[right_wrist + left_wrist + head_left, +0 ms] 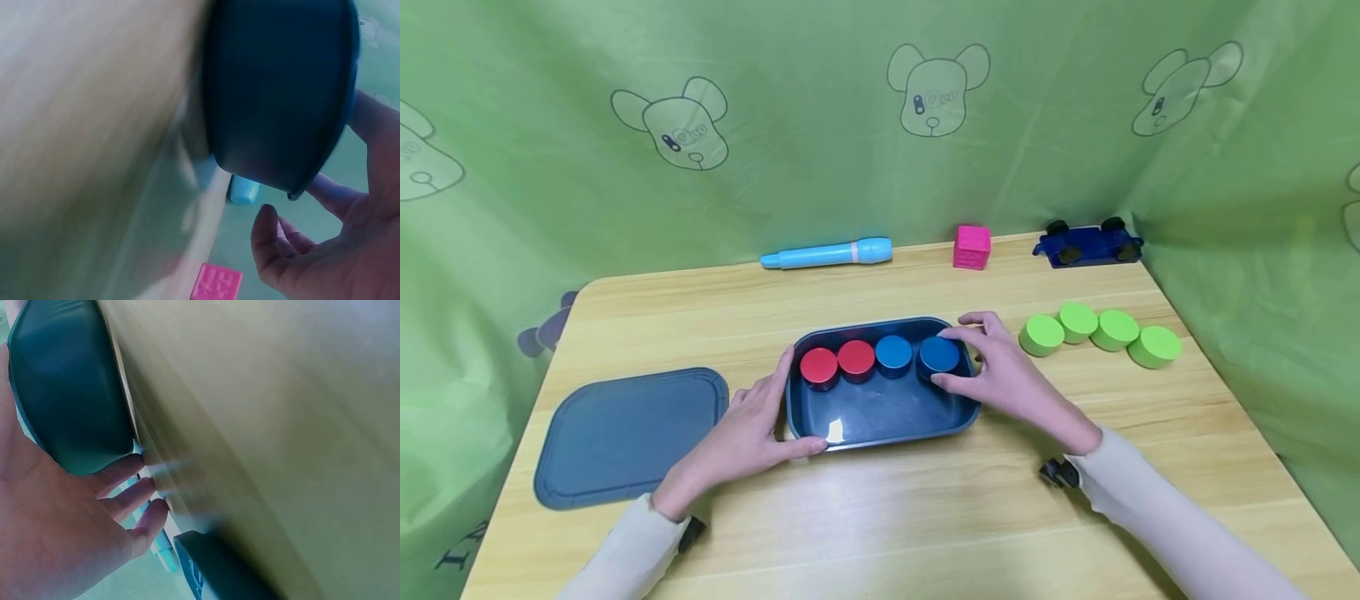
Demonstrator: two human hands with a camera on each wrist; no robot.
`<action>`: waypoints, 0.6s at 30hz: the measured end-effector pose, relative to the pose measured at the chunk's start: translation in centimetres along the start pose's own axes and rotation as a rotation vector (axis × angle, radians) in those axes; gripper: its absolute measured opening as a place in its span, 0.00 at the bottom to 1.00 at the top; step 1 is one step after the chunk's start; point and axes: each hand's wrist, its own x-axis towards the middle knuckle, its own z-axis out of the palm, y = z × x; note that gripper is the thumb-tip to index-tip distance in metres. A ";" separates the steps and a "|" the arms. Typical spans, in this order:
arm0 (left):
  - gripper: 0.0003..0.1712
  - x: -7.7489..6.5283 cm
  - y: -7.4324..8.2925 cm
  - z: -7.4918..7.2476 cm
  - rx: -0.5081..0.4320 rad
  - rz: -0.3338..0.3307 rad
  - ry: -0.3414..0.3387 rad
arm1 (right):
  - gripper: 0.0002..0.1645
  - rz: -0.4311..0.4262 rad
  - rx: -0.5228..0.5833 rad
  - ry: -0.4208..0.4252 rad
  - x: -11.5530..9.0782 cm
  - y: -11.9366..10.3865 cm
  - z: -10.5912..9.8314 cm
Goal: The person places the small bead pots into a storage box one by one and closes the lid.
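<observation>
Surface (880, 517) has room betw tray (880, 417) & back edge; L hand (752, 429) spans tray end wide, R hand (1003, 372) pinches blue disc (938, 354) (head cam only).

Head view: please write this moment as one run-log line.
left hand: holds tray; right hand: pinches rightmost blue cylinder in tray; red cylinders: in tray; green cylinders: outside

The slate-blue tray (880, 421) carries two red discs (818, 365) and two blue discs (894, 353). Lime-green cylinders (1115, 328) stand near the right edge of the wood-grained tabletop (887, 533); at its far edge, a pink-banded sky-blue stick (818, 256), magenta cube (972, 248) and navy car (1093, 247). Bear heads (934, 93) pattern the green cloth (820, 158).
</observation>
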 end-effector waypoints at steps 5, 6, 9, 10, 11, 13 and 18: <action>0.78 0.0 0.0 0.1 0.003 0.000 -0.002 | 0.38 -0.020 -0.050 -0.028 0.3 0.3 0.6; 0.78 0.0 0.0 0.1 0.003 0.000 -0.002 | 0.38 -0.020 -0.060 -0.031 0.4 0.3 0.7; 0.78 0.0 0.0 0.0 0.000 -0.004 -0.005 | 0.39 -0.013 -0.096 -0.042 0.6 0.1 0.9; 0.78 0.0 0.0 0.0 -0.001 -0.006 -0.007 | 0.39 -0.010 -0.109 -0.047 0.7 0.0 0.9; 0.78 0.0 0.0 0.0 -0.003 -0.007 -0.009 | 0.40 -0.005 -0.124 -0.055 0.8 -0.1 1.0; 0.78 0.0 0.1 0.0 -0.007 -0.008 -0.012 | 0.40 0.003 -0.148 -0.072 0.9 -0.3 1.0; 0.78 0.0 0.0 0.0 -0.012 -0.012 -0.011 | 0.39 0.015 -0.195 -0.094 1.1 -0.9 1.1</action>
